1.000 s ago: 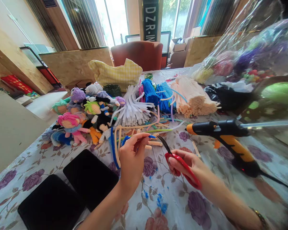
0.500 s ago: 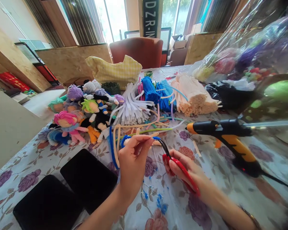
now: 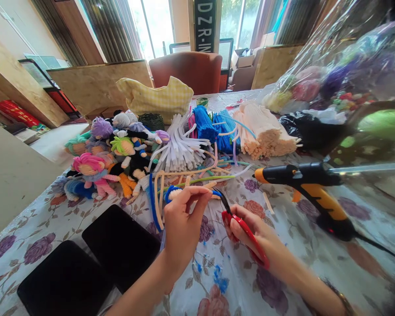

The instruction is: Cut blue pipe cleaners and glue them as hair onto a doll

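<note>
Between thumb and forefinger, my left hand [image 3: 186,224] pinches a blue pipe cleaner [image 3: 215,192] whose short end sticks out to the right. My right hand [image 3: 255,232] grips red-handled scissors [image 3: 250,239], their dark blades reaching up to that blue end. A blue fuzzy piece [image 3: 171,193] shows just behind my left fingers; whether it joins the pinched one is hidden. Blue fluff clippings [image 3: 220,278] lie on the flowered cloth below my hands. Loose pipe cleaners [image 3: 158,197], blue and peach, rest to the left of my left hand.
A hot glue gun [image 3: 309,188] lies at right, its cord trailing off. Small dolls [image 3: 98,164] are piled at left, above two black tablets [image 3: 118,241]. Bundles of white [image 3: 184,145], blue [image 3: 206,123] and peach [image 3: 263,129] pipe cleaners stand behind. A clear plastic bag [image 3: 342,74] fills the upper right.
The scissors' blades look closer together at the blue end, and their handles have shifted slightly left with my right hand. My left hand keeps its pinch almost unmoved.
</note>
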Demonstrator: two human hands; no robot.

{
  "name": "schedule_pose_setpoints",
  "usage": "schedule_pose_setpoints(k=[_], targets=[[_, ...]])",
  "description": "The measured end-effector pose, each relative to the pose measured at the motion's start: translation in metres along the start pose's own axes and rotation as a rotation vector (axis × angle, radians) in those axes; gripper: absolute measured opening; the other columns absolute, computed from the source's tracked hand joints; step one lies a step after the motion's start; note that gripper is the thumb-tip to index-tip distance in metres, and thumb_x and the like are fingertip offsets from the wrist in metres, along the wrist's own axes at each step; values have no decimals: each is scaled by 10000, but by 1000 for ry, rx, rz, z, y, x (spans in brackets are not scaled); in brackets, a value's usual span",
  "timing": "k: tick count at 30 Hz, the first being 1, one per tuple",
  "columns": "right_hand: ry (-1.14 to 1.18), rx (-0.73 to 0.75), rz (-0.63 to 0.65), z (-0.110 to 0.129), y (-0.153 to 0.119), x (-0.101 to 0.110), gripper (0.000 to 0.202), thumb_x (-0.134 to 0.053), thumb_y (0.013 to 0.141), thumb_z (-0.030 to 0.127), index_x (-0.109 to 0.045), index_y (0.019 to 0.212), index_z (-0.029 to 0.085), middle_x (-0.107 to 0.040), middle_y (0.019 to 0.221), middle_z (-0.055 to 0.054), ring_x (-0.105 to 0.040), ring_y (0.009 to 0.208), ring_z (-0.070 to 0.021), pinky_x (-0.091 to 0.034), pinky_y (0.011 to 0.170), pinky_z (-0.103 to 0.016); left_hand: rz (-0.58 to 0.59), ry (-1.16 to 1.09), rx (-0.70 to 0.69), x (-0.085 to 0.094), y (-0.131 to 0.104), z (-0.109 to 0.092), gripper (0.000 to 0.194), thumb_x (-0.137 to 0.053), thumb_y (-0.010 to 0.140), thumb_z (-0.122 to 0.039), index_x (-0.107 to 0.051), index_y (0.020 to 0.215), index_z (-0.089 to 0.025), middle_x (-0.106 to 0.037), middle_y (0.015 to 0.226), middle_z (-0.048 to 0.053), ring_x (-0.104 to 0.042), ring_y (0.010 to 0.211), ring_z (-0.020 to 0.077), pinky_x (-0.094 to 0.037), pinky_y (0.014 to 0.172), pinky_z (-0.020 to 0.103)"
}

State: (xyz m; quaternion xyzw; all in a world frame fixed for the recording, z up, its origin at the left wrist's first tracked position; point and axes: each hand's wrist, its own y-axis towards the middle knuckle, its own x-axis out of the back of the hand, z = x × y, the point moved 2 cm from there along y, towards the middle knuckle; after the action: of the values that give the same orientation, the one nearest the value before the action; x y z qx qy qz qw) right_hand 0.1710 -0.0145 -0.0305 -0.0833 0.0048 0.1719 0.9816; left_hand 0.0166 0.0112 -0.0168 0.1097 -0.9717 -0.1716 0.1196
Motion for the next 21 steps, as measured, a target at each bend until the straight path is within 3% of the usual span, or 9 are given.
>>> schedule_pose_setpoints(k=[14, 21], targets=[[-34, -8, 1, 3, -1, 0, 498, -553, 797, 705, -438, 748, 222, -413, 654, 49, -379, 586, -117, -321, 532, -250, 3, 39, -12, 0, 0, 1, 63, -673, 826, -302, -705, 836, -248, -713, 816, 14, -689, 799, 170, -562, 747, 301], [-36, -136, 12, 4, -2, -2, 529, -556, 752, 747, -419, 770, 236, -419, 612, 79, -218, 413, -60, -151, 364, -245, 7, 37, -32, 0, 0, 1, 54, -668, 829, -293, -701, 830, -250, -711, 806, 6, -682, 785, 163, -554, 738, 291]])
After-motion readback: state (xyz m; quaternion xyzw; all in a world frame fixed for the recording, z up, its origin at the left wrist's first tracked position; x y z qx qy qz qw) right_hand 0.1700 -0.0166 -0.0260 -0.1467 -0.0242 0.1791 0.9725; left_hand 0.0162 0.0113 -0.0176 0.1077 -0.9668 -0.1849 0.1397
